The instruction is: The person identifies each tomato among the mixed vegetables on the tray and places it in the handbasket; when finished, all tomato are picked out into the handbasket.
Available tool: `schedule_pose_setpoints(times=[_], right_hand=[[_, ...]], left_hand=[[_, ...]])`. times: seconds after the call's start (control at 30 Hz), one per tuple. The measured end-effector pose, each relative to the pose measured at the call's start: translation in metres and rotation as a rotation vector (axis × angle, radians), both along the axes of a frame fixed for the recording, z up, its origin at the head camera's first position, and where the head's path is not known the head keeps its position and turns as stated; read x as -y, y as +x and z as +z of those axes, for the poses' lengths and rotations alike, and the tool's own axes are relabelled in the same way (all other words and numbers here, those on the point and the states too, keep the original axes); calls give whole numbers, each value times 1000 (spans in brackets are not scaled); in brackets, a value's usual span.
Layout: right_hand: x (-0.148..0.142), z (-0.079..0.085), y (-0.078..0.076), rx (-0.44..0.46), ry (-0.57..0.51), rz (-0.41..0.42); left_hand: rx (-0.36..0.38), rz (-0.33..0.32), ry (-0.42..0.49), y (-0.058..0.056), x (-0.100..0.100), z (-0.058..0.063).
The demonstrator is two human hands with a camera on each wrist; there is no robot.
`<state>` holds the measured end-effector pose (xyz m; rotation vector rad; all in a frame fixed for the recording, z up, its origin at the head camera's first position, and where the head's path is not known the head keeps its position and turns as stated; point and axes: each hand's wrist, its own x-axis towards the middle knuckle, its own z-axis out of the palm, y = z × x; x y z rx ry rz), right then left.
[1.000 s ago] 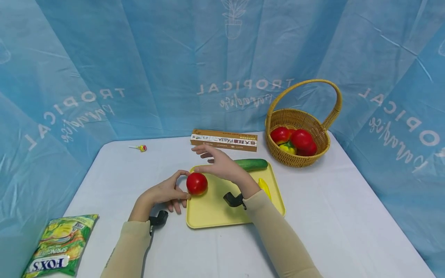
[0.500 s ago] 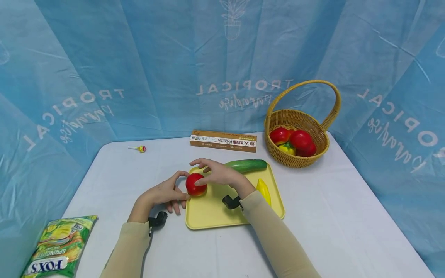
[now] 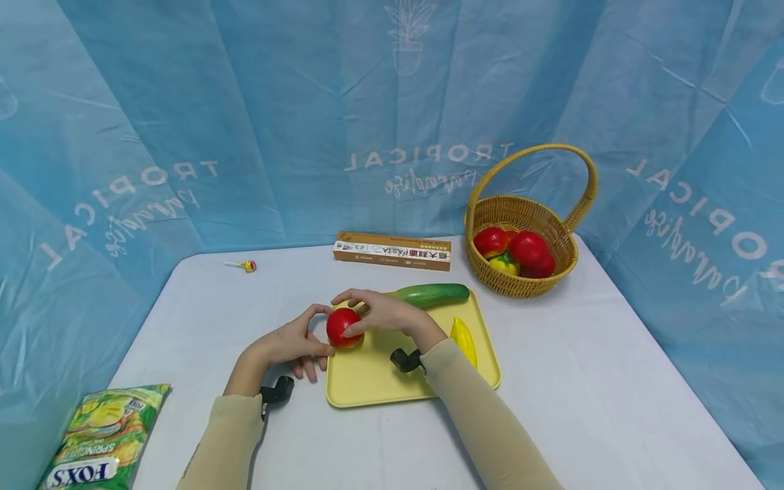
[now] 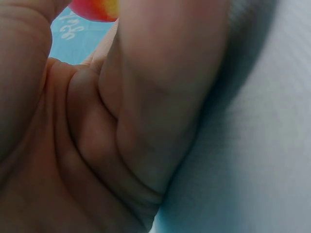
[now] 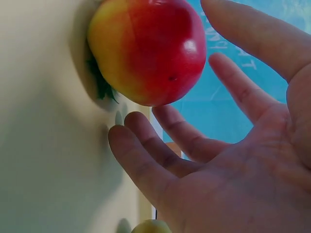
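Observation:
A red tomato (image 3: pixel 344 328), yellow underneath with a green leafy end, sits at the left edge of the yellow tray (image 3: pixel 367 391). My left hand (image 3: pixel 290 340) bends thumb and index finger round its left side; whether they press on it is hidden. The left wrist view catches only a bit of the tomato (image 4: pixel 97 7) beyond the fingers. From the other side my right hand (image 3: pixel 388 314) reaches over the tray, its thumb overlapping the tomato in the head view. In the right wrist view its fingers are spread, beside the tomato (image 5: pixel 150 51) without gripping it.
On the tray lie a green cucumber (image 3: pixel 435 294) and a yellow banana-shaped item (image 3: pixel 463 340). A brown pasta box (image 3: pixel 392 252) is behind the tray. The wicker basket (image 3: pixel 520 286) holds red and yellow produce. A lollipop (image 3: pixel 248 265) and a green Fox's bag (image 3: pixel 104 435) lie leftward.
My right hand has come down and nearer to me, from above the tray's far edge to beside the tomato. The left hand and the tomato have stayed in place.

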<state>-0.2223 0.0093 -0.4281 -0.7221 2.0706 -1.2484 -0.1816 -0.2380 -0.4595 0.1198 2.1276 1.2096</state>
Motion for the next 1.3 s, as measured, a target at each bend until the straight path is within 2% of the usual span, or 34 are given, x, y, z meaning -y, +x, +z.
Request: schedule_pose_setpoints(times=[0.17,0.8,1.13,1.3], right_hand=[[1,-2,0,24,-17,18],[5,-6,1,-19,-7,18],[5,-5,1,-57,21,4],[4,3,2,-86,5,-2]], left_hand=[[-3,-3,2,0,1,-2],[-13,-17,0,1,1,-1],[-16,-11,-1,3,-1,4],[-16,-13,-1,1,0,1]])
